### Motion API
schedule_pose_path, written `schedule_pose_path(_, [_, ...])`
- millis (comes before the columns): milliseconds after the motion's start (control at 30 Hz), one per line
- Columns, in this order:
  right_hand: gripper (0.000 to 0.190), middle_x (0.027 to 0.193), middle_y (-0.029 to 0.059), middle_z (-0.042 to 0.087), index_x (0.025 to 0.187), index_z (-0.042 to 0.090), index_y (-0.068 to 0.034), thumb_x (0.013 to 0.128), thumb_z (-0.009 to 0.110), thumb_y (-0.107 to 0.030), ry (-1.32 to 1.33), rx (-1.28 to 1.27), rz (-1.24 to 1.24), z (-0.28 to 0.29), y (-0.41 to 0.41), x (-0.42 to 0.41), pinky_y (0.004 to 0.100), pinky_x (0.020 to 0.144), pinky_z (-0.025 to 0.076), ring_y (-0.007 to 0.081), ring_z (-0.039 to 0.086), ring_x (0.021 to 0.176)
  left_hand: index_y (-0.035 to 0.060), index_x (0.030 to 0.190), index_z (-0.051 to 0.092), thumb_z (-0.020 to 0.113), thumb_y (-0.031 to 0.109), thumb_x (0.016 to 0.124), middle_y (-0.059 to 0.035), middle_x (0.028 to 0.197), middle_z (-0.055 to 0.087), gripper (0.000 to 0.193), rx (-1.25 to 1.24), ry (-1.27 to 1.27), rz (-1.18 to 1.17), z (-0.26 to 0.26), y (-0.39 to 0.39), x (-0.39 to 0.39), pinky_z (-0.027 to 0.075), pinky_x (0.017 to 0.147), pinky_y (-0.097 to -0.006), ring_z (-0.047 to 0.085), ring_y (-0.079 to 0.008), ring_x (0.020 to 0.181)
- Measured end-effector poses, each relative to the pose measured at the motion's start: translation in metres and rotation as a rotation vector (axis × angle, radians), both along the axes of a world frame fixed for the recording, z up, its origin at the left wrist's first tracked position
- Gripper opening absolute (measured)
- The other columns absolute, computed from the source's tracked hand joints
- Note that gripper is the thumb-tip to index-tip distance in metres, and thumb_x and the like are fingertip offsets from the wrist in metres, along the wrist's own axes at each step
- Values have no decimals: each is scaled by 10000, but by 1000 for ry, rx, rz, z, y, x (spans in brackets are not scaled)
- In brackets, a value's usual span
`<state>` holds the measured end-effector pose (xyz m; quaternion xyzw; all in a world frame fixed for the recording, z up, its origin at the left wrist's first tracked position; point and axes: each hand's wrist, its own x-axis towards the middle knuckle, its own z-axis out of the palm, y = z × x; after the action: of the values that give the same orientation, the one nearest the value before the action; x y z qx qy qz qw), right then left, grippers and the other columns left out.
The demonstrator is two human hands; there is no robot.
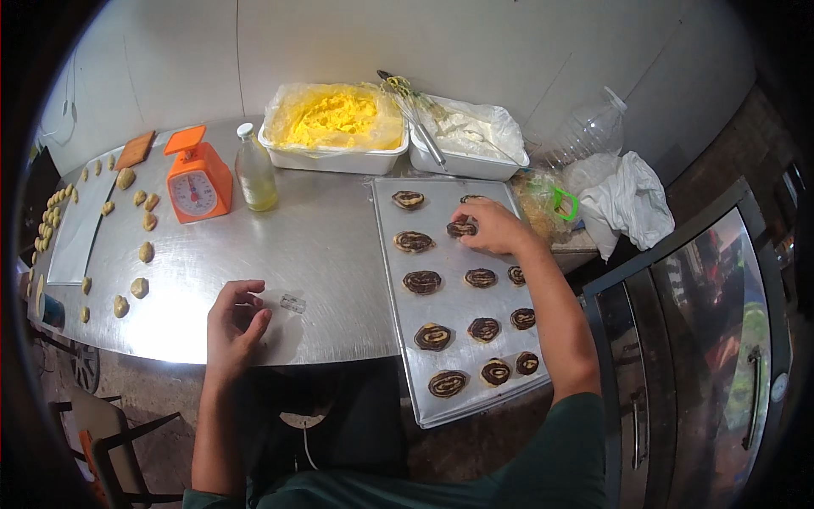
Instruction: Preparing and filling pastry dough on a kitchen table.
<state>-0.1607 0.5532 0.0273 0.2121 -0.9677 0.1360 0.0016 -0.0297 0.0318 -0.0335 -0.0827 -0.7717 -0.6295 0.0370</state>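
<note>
My right hand (493, 226) reaches over a metal baking tray (448, 261) and has its thumb and fingers around a brown-and-cream swirled dough piece (460, 229). Rows of similar swirled pieces lie on the tray, among them one (413, 241) to the left and one (480, 277) below. My left hand (238, 318) is held above the front of the steel table (324, 254), fingers curled apart with nothing between them. Just right of it, a small razor blade (292, 303) lies on the table.
An orange kitchen scale (198, 181), a glass bottle of yellowish liquid (256, 172) and two white tubs, one with yellow filling (334, 160), one with white (467, 167), stand behind. A whisk (423, 130) leans across them. Dough balls (139, 287) lie left; an oven (693, 318) stands right.
</note>
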Motion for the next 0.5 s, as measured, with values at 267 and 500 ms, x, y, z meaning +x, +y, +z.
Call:
schedule_pose_path(267, [554, 1361, 122, 733, 1392, 754, -115, 854, 877, -155, 138, -1, -200, 15, 52, -26, 497, 1170, 527, 374, 633, 1335, 40, 1351, 707, 777, -32, 950, -56, 1182, 674, 413, 11, -2, 20, -3, -1, -1, 559, 933, -305, 657, -145, 1023])
schedule_pose_path(500, [519, 1360, 122, 743, 1332, 772, -133, 829, 899, -153, 42, 171, -138, -5, 37, -60, 478, 1171, 536, 367, 660, 1333, 40, 1339, 712, 788, 4, 956, -49, 1163, 666, 392, 4, 17, 47, -5, 1, -2, 565, 900, -300, 661, -138, 1003])
